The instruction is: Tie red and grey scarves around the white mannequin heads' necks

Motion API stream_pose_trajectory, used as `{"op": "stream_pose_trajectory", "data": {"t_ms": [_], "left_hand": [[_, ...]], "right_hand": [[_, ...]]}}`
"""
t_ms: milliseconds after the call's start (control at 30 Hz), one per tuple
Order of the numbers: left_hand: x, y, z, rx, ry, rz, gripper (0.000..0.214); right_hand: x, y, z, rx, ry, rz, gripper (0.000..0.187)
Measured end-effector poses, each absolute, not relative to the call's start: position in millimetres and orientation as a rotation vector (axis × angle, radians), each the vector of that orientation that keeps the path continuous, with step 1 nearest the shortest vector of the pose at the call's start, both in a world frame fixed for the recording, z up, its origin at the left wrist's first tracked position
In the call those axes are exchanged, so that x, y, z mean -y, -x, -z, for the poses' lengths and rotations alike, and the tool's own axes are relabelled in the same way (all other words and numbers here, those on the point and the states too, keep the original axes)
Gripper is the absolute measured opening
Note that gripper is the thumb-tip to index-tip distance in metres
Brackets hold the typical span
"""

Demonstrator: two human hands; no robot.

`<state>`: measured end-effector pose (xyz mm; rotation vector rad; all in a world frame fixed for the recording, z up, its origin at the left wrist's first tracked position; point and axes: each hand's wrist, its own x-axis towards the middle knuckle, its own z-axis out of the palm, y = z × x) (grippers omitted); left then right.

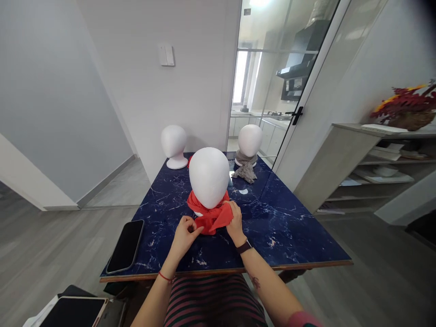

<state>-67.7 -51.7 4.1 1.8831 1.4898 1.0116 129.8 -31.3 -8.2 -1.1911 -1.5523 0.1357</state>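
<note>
A white foam mannequin head (209, 177) stands upright near the middle of the table, a red scarf (213, 219) wrapped around its neck and knotted or crossed at the front. At the scarf's left end, my left hand (184, 234) has its thumb and curled fingers closed at the cloth's edge. My right hand (235, 221) grips the other end, pulled out to the right; its fingertips are partly hidden by the cloth. Farther back on the right, another mannequin head (250, 140) wears a grey scarf (245, 167). A bare mannequin head (173, 141) stands back left.
All this is on a dark blue marbled table (286, 236) with a wooden edge. A phone (126, 246) lies at its front left corner. Below left is a tablet (73, 312). A glass door (269, 81) stands behind, and a shelf unit (354, 156) is to the right.
</note>
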Motion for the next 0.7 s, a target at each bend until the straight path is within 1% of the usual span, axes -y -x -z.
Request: {"op": "stream_pose_trajectory", "data": {"t_ms": [33,100,233,300,367,467,567,700], "left_hand": [[50,61,-2,-1.470,-1.851,-1.127,0.027],[48,48,2,-1.475,-1.755,-1.223,0.033],[45,29,6,-1.561,-1.585,-1.194,0.055],[43,28,7,-1.563,-1.535,-1.171,0.060],[41,27,8,-1.553,-1.523,-1.108,0.055],[40,25,11,-1.611,-1.577,-0.935,0.036],[40,20,14,-1.657,-1.630,-0.875,0.033],[38,13,14,-1.634,-1.668,-0.888,0.027]], "right_hand": [[31,-130,10,1.561,1.172,-0.136,0.024],[30,-129,12,1.561,1.148,-0.138,0.021],[29,-130,14,1.505,1.130,-0.153,0.022],[27,-131,15,1.483,1.110,-0.209,0.025],[27,-131,16,1.479,1.072,-0.297,0.026],[28,-127,13,1.475,1.014,-0.399,0.021],[33,-124,7,1.470,0.974,-0.400,0.016],[41,-123,-2,1.472,0.927,-0.399,0.018]]}}
